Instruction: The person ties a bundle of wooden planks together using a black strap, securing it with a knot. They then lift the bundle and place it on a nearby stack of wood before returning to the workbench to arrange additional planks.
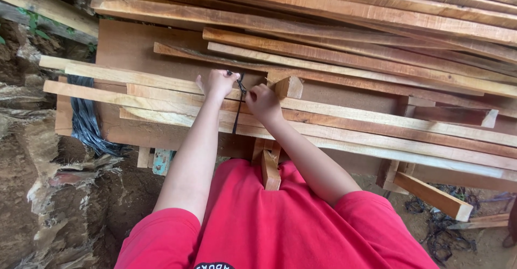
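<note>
Your left hand (217, 83) and right hand (262, 102) are both clamped on a thin black strap (238, 105). Strap hangs over the stacked wooden slats (344, 123). 1 short block (288, 87) sits just right of your right hand.

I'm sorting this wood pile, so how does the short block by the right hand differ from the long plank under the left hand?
The short block is stubby, showing a square cut end; the long plank is thin, running past the left hand. The block sits on the stack beside the right hand; the plank lies flat. Both are pale sawn wood.
</note>
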